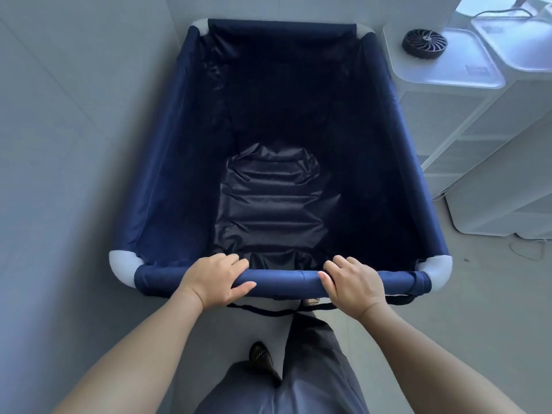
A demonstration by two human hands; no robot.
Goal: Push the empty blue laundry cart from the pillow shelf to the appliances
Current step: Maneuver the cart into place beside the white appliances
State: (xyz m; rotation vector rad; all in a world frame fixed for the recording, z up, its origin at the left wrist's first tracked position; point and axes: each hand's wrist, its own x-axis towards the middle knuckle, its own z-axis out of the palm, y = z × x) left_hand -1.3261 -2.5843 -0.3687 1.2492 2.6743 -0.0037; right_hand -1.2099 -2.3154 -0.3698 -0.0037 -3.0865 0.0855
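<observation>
Fingers (pixel 230 261) of both hands curl over the cart's (pixel 167 162) near rail (empty inside); drift right and its corner could clip the white appliances (pixel 454 121).

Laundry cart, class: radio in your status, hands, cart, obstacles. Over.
Left hand and right hand both shut on the near rail. Blue laundry cart empty. White appliances close alongside on the right; wall on the left.
</observation>
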